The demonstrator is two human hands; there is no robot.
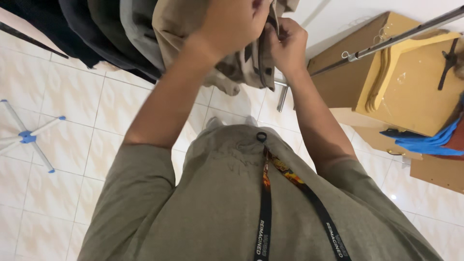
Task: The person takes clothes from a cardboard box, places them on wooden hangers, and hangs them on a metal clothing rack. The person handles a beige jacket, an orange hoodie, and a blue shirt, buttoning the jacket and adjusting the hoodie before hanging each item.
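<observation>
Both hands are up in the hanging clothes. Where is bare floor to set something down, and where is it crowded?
Bare tile lies left, between the white stand and the dark garments. A smaller patch sits below the boxes, lower right. Crowded: both hands, left and right, in the camouflage garment.

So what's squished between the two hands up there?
In the head view, a fold of camouflage-patterned garment with a dark edge sits pinched between the left hand and the right hand.

single head-worn view, looking steeply down along own chest and lanyard [265, 212] to white tiled floor [72, 121]. very close to raised forearms; hands at top edge, partly cropped. cardboard box [411, 92] off right. no second view to overlap.
</observation>
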